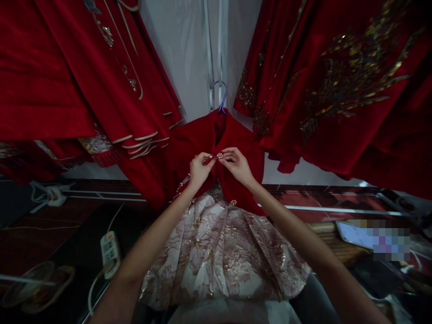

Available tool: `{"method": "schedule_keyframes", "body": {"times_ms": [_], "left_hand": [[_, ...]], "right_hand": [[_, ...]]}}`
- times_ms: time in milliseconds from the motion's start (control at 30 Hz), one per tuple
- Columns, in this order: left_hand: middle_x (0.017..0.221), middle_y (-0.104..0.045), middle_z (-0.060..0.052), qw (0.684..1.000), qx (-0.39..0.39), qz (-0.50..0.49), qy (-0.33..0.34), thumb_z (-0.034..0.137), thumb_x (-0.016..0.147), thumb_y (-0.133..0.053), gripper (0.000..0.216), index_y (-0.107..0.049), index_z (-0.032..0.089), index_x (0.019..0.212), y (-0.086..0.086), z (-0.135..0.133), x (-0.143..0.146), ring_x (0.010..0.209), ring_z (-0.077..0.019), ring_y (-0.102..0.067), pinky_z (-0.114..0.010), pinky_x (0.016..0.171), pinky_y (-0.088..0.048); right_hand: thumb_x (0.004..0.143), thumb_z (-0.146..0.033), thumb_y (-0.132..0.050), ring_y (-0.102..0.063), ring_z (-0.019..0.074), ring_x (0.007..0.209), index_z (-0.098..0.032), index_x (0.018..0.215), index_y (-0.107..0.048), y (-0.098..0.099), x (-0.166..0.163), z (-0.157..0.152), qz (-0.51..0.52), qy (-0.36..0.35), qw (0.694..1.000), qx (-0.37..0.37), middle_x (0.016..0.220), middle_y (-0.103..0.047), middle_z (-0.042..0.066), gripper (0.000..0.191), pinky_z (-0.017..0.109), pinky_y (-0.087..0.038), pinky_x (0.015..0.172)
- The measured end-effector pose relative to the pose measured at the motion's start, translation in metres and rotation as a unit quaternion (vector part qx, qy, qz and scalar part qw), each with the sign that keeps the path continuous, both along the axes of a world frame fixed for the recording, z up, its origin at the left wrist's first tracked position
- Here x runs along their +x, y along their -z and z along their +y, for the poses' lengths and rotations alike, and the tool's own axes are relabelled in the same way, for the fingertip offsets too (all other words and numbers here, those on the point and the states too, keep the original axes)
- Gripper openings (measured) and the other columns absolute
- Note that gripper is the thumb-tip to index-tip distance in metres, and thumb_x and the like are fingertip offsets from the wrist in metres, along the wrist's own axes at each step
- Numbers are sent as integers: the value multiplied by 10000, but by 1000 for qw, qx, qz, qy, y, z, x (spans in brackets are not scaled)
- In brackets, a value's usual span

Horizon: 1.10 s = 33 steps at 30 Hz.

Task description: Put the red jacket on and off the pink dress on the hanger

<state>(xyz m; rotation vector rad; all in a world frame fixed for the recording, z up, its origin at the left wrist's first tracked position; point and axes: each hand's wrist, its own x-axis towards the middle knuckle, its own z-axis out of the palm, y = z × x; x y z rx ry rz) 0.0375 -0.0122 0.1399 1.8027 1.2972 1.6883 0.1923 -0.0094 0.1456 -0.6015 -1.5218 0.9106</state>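
Observation:
A red jacket point(189, 148) hangs on a blue hanger point(221, 96) in front of me, over a pale skirt with pink and gold embroidery point(219, 252). My left hand point(199, 170) and my right hand point(238, 164) meet at the jacket's front opening. Both pinch a small pearl clasp point(219, 155) between fingertips and thumbs, one side each. A string of beads dangles off the jacket by my left wrist.
More red garments with gold embroidery hang at the left point(84, 90) and the right point(337, 81), close on both sides. A white power strip point(110, 249) with cables lies on the dark floor at the lower left. A phone point(354, 234) rests at the right.

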Motion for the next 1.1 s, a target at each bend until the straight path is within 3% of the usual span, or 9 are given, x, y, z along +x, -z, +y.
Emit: {"method": "schedule_keyframes", "body": {"times_ms": [67, 300, 533, 733, 1100], "left_hand": [[838, -698, -37, 1000, 0, 17, 9, 214, 742, -620, 90, -618, 166, 818, -4, -2, -1, 800, -153, -661, -240, 721, -490], [784, -696, -22, 972, 21, 232, -16, 205, 797, -545, 178, -654, 194, 938, -26, -14, -8, 617, -129, -620, -223, 619, -457], [824, -704, -40, 966, 29, 256, 8, 275, 836, -522, 212, -660, 182, 967, -32, -17, -6, 673, -141, -644, -229, 662, -486], [879, -714, -57, 947, 45, 317, 17, 225, 848, -492, 228, -664, 169, 985, -41, -15, -9, 728, -160, -659, -242, 691, -476], [817, -704, -66, 902, 72, 427, -7, 220, 868, -453, 250, -692, 159, 910, -57, -20, -7, 665, -153, -625, -246, 657, -441]], "right_hand": [[758, -305, -660, -615, 123, 824, -207, 1009, -572, -4, 0, 2, -31, -5, 999, 9, 946, -634, 33, 283, 267, -537, 757], [805, -340, -607, -650, 144, 867, -194, 1010, -618, -18, 0, -3, -60, 8, 998, 30, 1004, -670, 50, 252, 286, -554, 760], [807, -311, -606, -676, 151, 812, -193, 972, -634, -19, -1, -4, -70, 59, 994, 59, 964, -693, 34, 205, 268, -580, 679], [811, -302, -612, -690, 166, 815, -189, 1021, -688, -20, -2, -2, -81, 113, 987, 78, 994, -710, 52, 251, 307, -581, 763], [721, -318, -697, -694, 177, 792, -180, 1026, -699, -21, 3, 9, -72, 75, 993, 47, 927, -726, 44, 335, 313, -581, 762]]}}
